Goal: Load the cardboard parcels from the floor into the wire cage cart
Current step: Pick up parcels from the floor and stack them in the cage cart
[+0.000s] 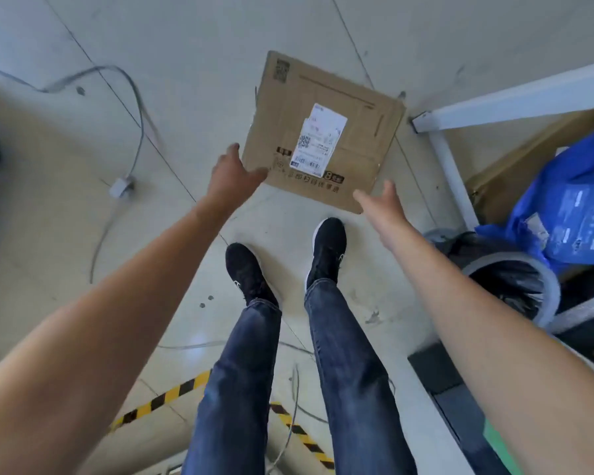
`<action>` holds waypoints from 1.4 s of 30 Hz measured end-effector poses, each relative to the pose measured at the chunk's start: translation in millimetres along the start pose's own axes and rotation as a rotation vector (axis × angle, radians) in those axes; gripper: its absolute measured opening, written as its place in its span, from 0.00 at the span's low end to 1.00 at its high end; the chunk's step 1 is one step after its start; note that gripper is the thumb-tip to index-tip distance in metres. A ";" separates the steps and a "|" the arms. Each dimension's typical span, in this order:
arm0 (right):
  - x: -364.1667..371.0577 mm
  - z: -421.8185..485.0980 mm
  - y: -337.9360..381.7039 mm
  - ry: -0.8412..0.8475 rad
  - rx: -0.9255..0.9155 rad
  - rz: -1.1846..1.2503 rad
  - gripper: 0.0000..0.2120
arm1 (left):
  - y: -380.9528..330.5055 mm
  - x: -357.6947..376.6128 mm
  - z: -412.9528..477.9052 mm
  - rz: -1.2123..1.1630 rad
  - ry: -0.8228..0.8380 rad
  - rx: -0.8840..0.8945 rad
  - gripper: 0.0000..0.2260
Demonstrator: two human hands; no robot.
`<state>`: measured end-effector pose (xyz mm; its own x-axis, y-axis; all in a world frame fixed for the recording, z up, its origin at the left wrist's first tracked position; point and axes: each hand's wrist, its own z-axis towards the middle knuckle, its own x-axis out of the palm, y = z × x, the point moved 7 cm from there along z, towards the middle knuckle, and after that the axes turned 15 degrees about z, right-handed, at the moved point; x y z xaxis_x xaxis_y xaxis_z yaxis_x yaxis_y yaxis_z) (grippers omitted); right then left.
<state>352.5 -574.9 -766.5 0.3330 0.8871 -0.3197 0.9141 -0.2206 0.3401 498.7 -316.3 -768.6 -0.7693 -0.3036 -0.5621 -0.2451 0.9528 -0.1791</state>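
A flat brown cardboard parcel (pixel 326 108) with a white shipping label lies on the pale floor ahead of my feet. My left hand (pixel 232 180) reaches its near left corner with fingers spread, and the thumb lies at the parcel's edge. My right hand (pixel 383 204) is stretched out at the near right corner, fingers straight, holding nothing. The wire cage cart is not clearly in view.
A white metal frame (pixel 450 166) stands at the right, with a blue plastic mail bag (pixel 570 207) and a grey bin with a black liner (pixel 515 279) behind it. Loose cables (pixel 136 108) cross the floor at left. Yellow-black hazard tape (pixel 165 399) marks the floor near my legs.
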 end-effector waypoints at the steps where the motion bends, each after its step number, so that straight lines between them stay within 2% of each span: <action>1: 3.4 23.6 -7.4 0.009 0.050 0.013 0.33 | 1.7 9.0 22.6 -0.008 -0.001 -0.009 0.36; 3: 8.3 61.5 -19.2 0.025 0.134 0.042 0.36 | 6.8 27.8 60.9 -0.121 0.017 -0.057 0.39; 5: 11.8 85.7 -26.1 0.037 0.171 0.060 0.32 | 12.0 46.1 86.5 -0.286 0.039 -0.090 0.39; 8: 17.2 100.1 -35.3 0.053 0.179 0.136 0.24 | 21.1 69.0 103.8 -0.435 0.077 -0.061 0.29; 10: 15.7 91.5 -35.4 0.039 0.129 0.188 0.22 | 28.3 73.4 95.9 -0.516 0.081 -0.050 0.25; 14: 10.3 38.8 -12.2 0.029 -0.036 0.225 0.21 | 48.4 49.0 46.7 -0.667 0.048 -0.059 0.25; 19: 14.7 -71.5 52.4 0.162 -0.184 0.131 0.22 | 84.9 -29.1 -61.1 -0.839 -0.052 -0.113 0.23; 25: 28.5 -247.3 176.2 0.317 -0.423 0.086 0.30 | 102.9 -182.4 -209.5 -0.986 -0.273 -0.113 0.21; 30: 32.1 -399.8 287.4 0.474 -0.680 0.031 0.25 | 105.6 -311.1 -338.2 -1.064 -0.514 -0.004 0.18; 33: 28.0 -484.7 332.7 0.544 -0.797 0.006 0.26 | 105.8 -363.2 -425.2 -1.091 -0.656 0.052 0.20; 37: 36.4 -589.8 355.8 0.709 -0.923 -0.054 0.26 | 126.0 -385.9 -548.2 -1.141 -0.889 0.039 0.26; 42: 66.3 -701.9 313.2 1.006 -0.987 -0.247 0.28 | 170.7 -326.9 -704.8 -1.164 -1.125 -0.177 0.29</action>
<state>498.6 -300.5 -60.5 -0.4923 0.8575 0.1495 0.2523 -0.0238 0.9674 292.6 -54.3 -46.3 0.6454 -0.5906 -0.4843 -0.4757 0.1852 -0.8599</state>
